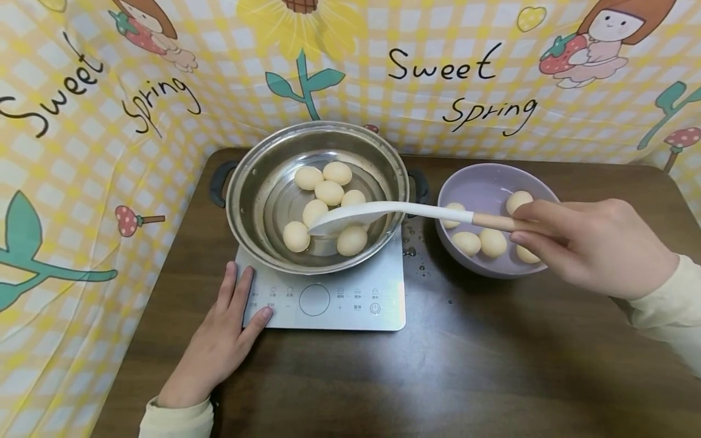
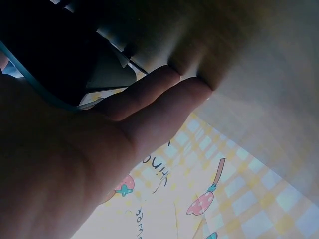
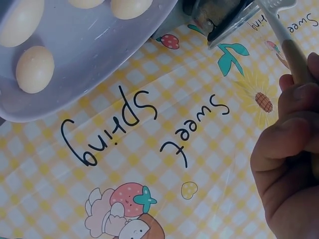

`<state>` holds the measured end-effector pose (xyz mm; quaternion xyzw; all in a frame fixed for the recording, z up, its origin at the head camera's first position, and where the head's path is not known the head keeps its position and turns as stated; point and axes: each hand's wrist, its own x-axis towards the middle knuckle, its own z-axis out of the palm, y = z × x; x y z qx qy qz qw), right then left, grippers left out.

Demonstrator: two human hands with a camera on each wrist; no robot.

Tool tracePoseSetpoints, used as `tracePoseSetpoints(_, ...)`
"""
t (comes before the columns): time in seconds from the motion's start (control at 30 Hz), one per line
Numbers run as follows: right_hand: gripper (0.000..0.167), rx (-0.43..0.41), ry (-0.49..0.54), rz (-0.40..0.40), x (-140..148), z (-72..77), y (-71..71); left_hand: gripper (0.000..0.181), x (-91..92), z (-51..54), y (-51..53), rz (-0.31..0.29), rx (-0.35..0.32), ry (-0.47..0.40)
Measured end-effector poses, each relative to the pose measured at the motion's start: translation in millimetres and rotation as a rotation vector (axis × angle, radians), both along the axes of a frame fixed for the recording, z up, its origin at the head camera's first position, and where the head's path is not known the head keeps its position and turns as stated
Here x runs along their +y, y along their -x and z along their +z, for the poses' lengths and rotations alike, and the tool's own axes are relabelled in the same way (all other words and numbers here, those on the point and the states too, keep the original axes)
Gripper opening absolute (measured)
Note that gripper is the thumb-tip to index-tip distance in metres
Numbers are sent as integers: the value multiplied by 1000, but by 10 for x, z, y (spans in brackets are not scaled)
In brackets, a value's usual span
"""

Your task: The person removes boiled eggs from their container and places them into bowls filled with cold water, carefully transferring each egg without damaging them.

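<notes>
My right hand [image 1: 597, 243] grips the wooden handle of a white slotted spoon [image 1: 405, 208], its fingers curled round it in the right wrist view. The spoon reaches left over the rim of a steel pot [image 1: 249, 243], its head low among several pale eggs [image 1: 329, 193] in water. The pot stands on a silver induction cooker [image 1: 328, 316]. My left hand [image 1: 219, 340] rests at the cooker's left edge with fingers extended, thumb near the front corner. Below my right hand is a purple bowl [image 1: 476, 176] holding several more eggs [image 1: 493, 243].
Dark side handles [image 1: 219, 184] stick out from the pot. Water drops [image 1: 409, 251] lie on the brown table [image 1: 438, 377] between the cooker and the bowl. A yellow checked cloth [image 1: 361, 79] with printed drawings hangs behind and at the left.
</notes>
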<state>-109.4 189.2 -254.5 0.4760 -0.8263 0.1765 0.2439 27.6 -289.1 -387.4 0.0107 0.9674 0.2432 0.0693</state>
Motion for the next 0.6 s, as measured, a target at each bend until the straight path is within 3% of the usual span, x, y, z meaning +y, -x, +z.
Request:
tracePoseSetpoints(0.17, 50, -75, -15, -26, 71, -18, -2, 80, 1, -7, 12, 2, -1, 9)
tracePoseSetpoints(0.6, 48, -187, 20, 29, 58, -47, 26, 80, -1, -5, 10, 3, 8, 16)
